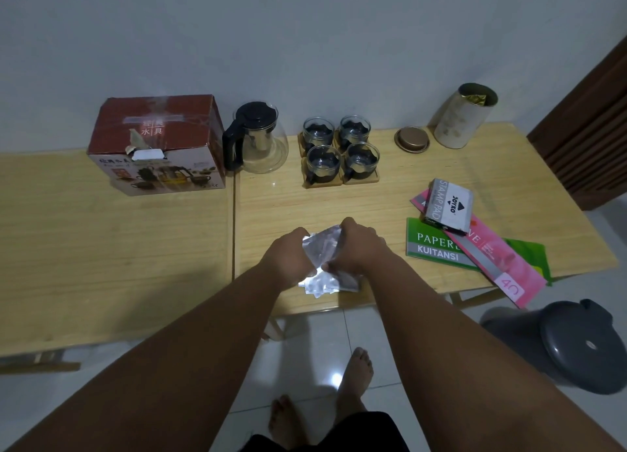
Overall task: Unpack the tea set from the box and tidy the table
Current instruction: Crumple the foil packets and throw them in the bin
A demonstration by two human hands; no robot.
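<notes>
A bundle of clear plastic wrapping [324, 251] lies near the front edge of the wooden table [152, 248]. My left hand [288, 254] and my right hand [356, 248] both grip it from either side, crumpling it together. At the back stands the closed red tea set box [156, 146]. To its right stands a glass teapot [256, 142] with a black lid and handle. Several glass cups [339, 148] with black holders sit on wooden coasters beside it.
A cream canister [464, 115] stands open at the back right, its round lid [411, 139] beside it. A stamp pad box [449, 205], a green receipt book [437, 244] and a pink packet [502, 261] lie at the right. A grey stool [576, 346] stands on the floor.
</notes>
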